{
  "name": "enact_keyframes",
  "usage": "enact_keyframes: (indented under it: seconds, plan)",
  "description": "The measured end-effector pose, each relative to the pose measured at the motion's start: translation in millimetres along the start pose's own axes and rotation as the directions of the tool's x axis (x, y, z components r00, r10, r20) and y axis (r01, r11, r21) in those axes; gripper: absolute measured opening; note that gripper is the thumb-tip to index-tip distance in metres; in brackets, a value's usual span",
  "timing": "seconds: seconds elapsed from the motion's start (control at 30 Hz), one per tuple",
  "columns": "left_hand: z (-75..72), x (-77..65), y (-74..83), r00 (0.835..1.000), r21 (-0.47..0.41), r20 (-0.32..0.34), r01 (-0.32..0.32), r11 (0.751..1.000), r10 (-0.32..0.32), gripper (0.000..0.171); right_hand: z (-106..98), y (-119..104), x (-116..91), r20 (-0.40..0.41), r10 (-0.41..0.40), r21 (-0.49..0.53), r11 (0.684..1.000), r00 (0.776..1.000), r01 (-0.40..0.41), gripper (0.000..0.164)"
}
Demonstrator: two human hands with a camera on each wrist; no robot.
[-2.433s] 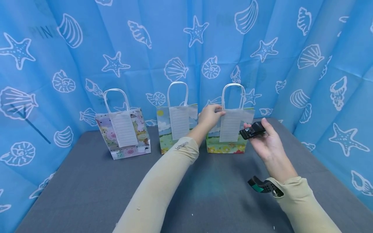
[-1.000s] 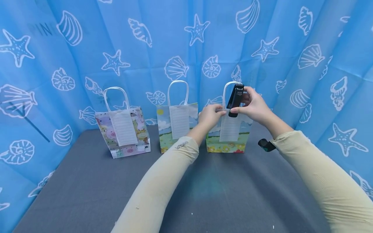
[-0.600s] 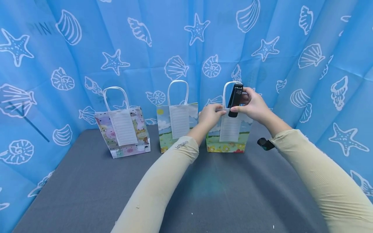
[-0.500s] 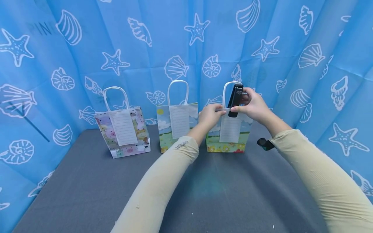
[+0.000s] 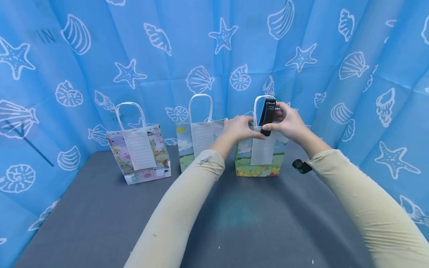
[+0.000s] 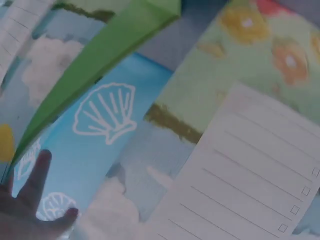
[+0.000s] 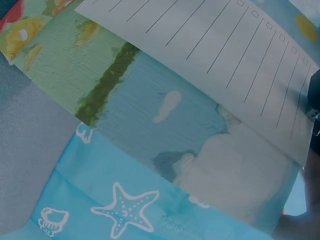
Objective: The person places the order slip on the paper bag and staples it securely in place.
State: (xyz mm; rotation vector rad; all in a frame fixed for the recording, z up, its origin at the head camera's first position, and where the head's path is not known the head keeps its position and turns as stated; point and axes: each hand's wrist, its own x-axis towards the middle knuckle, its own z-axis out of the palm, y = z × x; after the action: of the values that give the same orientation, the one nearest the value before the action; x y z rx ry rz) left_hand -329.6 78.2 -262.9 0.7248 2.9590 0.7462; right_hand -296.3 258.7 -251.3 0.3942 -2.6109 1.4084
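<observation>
My right hand (image 5: 291,124) grips a black stapler (image 5: 268,113), held nearly upright at the top edge of the right-hand paper gift bag (image 5: 278,163). The stapler's lower end overlaps the top of a lined white paper sheet (image 5: 261,152) on that bag's front. Close by on the left is my left hand (image 5: 238,129), its fingers spread and its thumb reaching toward the stapler's lower end. In the left wrist view, that hand's spread fingers (image 6: 36,185) show beside the bag. The right wrist view catches only the stapler's dark edge (image 7: 315,95).
A matching landscape gift bag (image 5: 185,149) with a lined sheet stands in the middle, partly behind my left arm. At the left is an animal-print bag (image 5: 161,149), also with a sheet. A blue seashell curtain (image 5: 201,44) hangs behind the grey table (image 5: 110,223).
My right hand has raised the stapler from beside the bag to its top edge. The left hand has loosened from the sheet's top corner, its fingers now spreading.
</observation>
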Motion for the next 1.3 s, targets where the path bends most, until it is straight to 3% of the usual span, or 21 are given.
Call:
enact_keyframes:
  seconds: [0.13,0.27,0.43,0.53,0.7,0.8,1.0,1.1,1.2,1.3]
  plan:
    - [0.5,1.9,-1.9,0.997,-0.130,0.045,-0.062,0.990,0.068,0.060,1.0,0.6,-1.2,0.012,0.007,0.028,1.000,1.000,-0.007,0.071]
    - [6.2,2.7,-4.0,0.993,-0.232,0.066,-0.076,0.970,0.094,0.057,1.7,1.2,-2.5,0.015,0.007,0.042,0.999,1.000,-0.007,0.070]
    - [9.1,-0.4,-4.3,0.994,-0.335,0.034,-0.085,0.938,0.102,0.051,2.2,1.7,-4.1,0.022,0.007,0.069,0.998,1.000,-0.008,0.069]
    - [9.8,-2.5,-3.8,0.994,-0.349,0.000,-0.104,0.931,0.111,0.043,3.3,1.3,-5.5,0.027,-0.003,0.084,0.996,1.000,0.000,0.070]
    - [12.8,-4.0,-2.9,0.988,-0.186,-0.106,-0.134,0.973,0.116,0.038,8.8,-1.2,-8.2,-0.004,-0.038,0.082,0.996,0.999,0.038,0.072]
    - [14.7,-4.0,-3.4,0.982,-0.108,-0.151,-0.131,0.985,0.114,0.039,11.7,-4.5,-7.1,-0.020,-0.044,0.049,0.998,0.999,0.045,0.075]
    - [7.6,0.8,-1.6,0.994,-0.031,-0.075,-0.084,0.996,0.082,0.053,6.6,-11.2,-0.5,0.003,-0.030,-0.008,1.000,1.000,0.030,0.073]
    - [5.3,2.9,1.4,0.994,0.083,-0.049,-0.096,0.992,0.100,0.060,1.0,-12.4,-1.7,-0.008,-0.034,-0.018,0.999,0.999,0.033,0.072]
    - [7.7,2.2,2.9,0.993,0.156,-0.059,-0.094,0.983,0.104,0.055,-4.1,-13.3,-6.9,-0.062,-0.035,0.033,0.999,0.997,0.037,0.070]
    - [11.2,-0.4,2.1,0.987,0.181,-0.134,-0.063,0.981,0.088,0.041,-8.9,-14.0,-13.8,-0.150,-0.043,0.166,0.984,0.988,0.068,0.058]
